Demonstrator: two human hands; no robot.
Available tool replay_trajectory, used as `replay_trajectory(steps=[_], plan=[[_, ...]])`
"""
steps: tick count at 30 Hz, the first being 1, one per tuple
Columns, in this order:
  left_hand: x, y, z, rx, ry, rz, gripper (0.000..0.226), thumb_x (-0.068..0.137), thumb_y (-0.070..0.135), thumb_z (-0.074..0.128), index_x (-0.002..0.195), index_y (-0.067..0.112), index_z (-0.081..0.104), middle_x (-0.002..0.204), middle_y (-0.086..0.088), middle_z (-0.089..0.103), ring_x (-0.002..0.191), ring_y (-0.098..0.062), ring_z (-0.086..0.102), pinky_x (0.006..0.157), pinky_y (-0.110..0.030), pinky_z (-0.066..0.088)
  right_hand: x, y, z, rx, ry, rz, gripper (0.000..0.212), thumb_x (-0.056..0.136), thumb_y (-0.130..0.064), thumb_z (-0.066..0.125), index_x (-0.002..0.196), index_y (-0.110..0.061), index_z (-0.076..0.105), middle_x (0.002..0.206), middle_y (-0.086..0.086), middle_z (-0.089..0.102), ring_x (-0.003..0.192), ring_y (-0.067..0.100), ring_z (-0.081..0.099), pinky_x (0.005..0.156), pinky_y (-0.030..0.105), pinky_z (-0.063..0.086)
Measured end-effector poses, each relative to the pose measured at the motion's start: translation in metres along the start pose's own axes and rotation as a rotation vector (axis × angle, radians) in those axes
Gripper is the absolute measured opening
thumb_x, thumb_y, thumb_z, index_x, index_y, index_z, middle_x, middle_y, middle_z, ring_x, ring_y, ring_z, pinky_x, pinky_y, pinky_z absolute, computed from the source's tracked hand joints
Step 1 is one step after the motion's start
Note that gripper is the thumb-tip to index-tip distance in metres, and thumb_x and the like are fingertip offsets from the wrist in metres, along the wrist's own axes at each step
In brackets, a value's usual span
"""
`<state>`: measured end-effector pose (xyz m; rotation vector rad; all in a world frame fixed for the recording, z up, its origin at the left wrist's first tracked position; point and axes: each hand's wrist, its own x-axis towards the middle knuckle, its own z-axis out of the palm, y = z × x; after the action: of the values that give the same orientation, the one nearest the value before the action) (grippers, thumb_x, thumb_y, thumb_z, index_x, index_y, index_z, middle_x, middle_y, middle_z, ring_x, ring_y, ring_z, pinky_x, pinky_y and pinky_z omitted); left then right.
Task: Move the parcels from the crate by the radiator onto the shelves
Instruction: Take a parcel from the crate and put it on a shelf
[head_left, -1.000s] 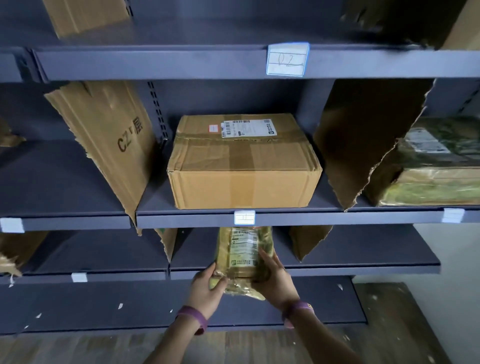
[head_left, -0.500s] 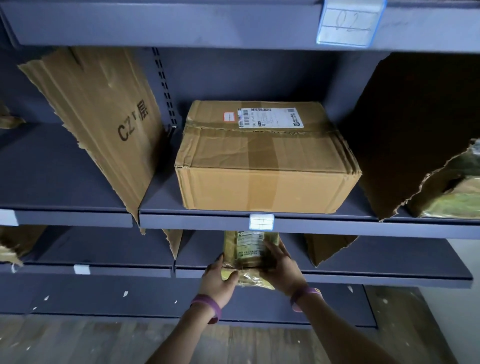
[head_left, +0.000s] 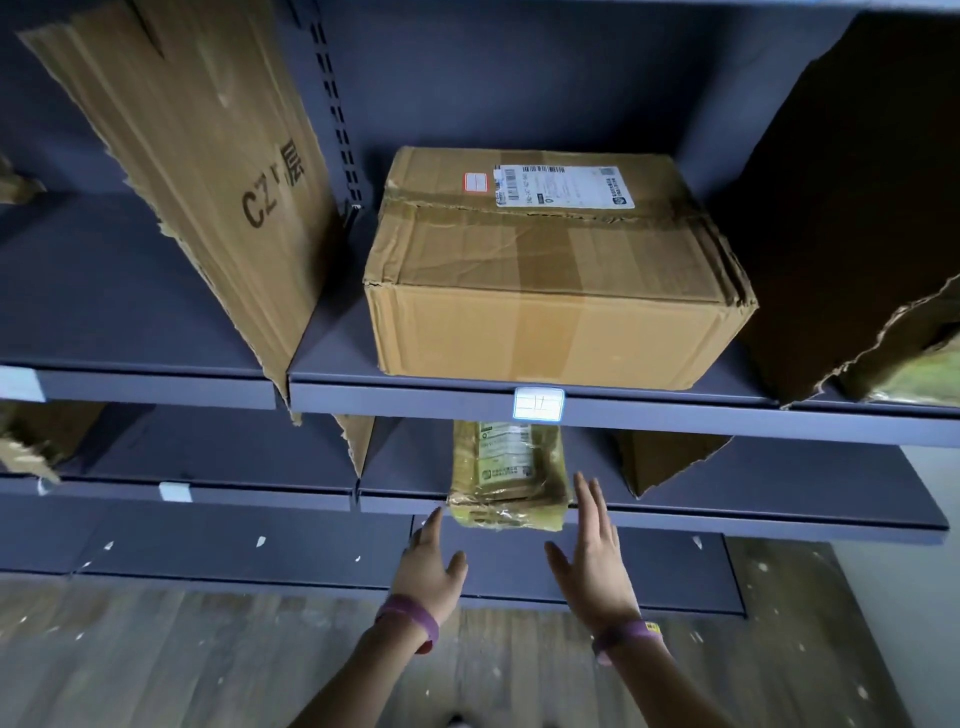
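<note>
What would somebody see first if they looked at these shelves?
The big taped cardboard box in the middle of the upper shelf stands out first. Below it, a small yellow-green parcel lies at the front edge of the lower shelf, with the left hand and right hand open on either side.

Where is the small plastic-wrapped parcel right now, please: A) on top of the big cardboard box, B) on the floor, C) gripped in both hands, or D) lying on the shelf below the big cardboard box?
D: the small parcel lies on the shelf beneath the cardboard box, while the left hand and right hand are straight-fingered and grip nothing.
</note>
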<state>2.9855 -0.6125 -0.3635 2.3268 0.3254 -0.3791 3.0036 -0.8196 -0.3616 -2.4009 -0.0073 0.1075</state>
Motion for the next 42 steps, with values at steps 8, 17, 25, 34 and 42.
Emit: replay_trajectory(steps=[8,17,25,34,42], plan=[[-0.004,0.003,0.021,0.330,-0.142,0.116,0.069,0.097,0.028,0.042,0.152,0.031,0.001,0.160,0.005,-0.001,0.148,-0.021,0.000,0.115,-0.045,0.022,-0.019,0.018,0.017,-0.378,-0.291,0.001,0.078,0.094,-0.013,0.045,0.154,-0.030,-0.002,0.162,-0.003,-0.011,0.149,0.024,-0.011,0.116,0.038,0.029],[0.037,0.017,0.005,0.349,-0.128,0.085,0.070,0.096,0.023,0.043,0.152,0.031,0.001,0.160,0.008,-0.001,0.147,-0.025,0.001,0.115,-0.050,0.019,0.023,0.006,0.023,-0.388,-0.281,0.015,0.077,0.091,-0.004,0.042,0.154,-0.026,0.005,0.163,-0.002,-0.001,0.149,0.026,-0.004,0.114,0.040,0.032],[0.046,0.016,0.007,0.429,-0.134,0.134,0.067,0.096,0.026,0.043,0.151,0.028,0.006,0.160,0.004,0.004,0.147,-0.026,0.005,0.116,-0.049,0.020,0.037,0.004,0.023,-0.354,-0.260,0.056,0.075,0.090,-0.002,0.041,0.154,-0.025,0.009,0.163,-0.002,0.001,0.149,0.026,-0.004,0.113,0.042,0.033],[0.015,0.037,0.011,0.448,-0.204,0.202,0.067,0.095,0.032,0.045,0.152,0.025,0.010,0.160,-0.002,0.008,0.146,-0.028,0.009,0.116,-0.043,0.023,-0.006,0.004,-0.012,-0.268,-0.238,0.184,0.071,0.095,-0.013,0.048,0.154,-0.022,0.009,0.163,0.003,0.000,0.149,0.027,0.001,0.118,0.040,0.022],[-0.047,0.123,0.062,0.418,-0.294,0.521,0.066,0.092,0.033,0.049,0.150,0.021,0.021,0.153,-0.003,0.030,0.140,-0.024,0.025,0.112,-0.039,0.029,-0.105,0.040,-0.097,-0.186,0.016,0.454,0.073,0.092,-0.013,0.052,0.154,-0.021,0.015,0.162,0.006,0.009,0.148,0.026,0.009,0.118,0.035,0.017]])
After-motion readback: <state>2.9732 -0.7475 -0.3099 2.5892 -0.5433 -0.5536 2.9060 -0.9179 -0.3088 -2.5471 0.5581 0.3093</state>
